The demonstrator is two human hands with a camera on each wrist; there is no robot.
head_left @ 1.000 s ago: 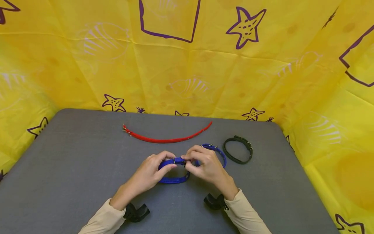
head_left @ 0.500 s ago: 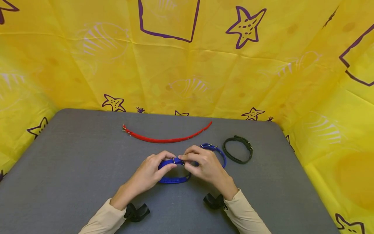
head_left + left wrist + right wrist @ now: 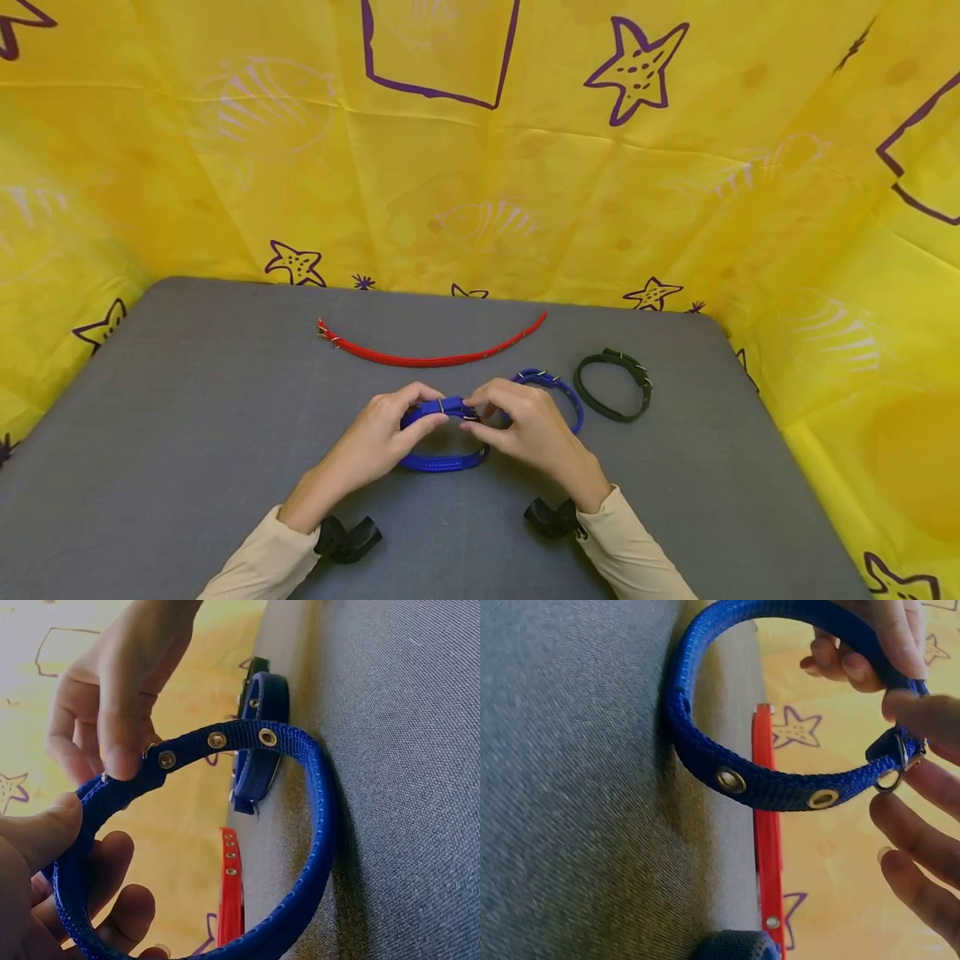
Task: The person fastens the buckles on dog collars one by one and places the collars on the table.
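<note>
A blue collar (image 3: 442, 463) with brass eyelets is bent into a loop between both hands, its lower side near the grey table. My left hand (image 3: 381, 429) pinches the left part of its buckled section between thumb and fingers. At the buckle end, my right hand (image 3: 529, 419) grips the strap with thumb and fingertips. In the right wrist view a metal ring (image 3: 889, 778) and part of the buckle show by the right fingers. Seen from the left wrist, the eyelets of the collar (image 3: 217, 740) run along its upper strap.
Behind my right hand lies a second blue collar (image 3: 572, 402), closed in a loop. A dark green looped collar (image 3: 612, 413) lies to its right. Farther back, a red collar (image 3: 420, 362) is stretched out in a curve. Yellow patterned cloth (image 3: 480, 167) borders the grey table (image 3: 225, 375).
The right fingertips have shifted from the strap near the middle toward the buckle end, so more of the buckle shows. My left hand has moved slightly left with the collar.
</note>
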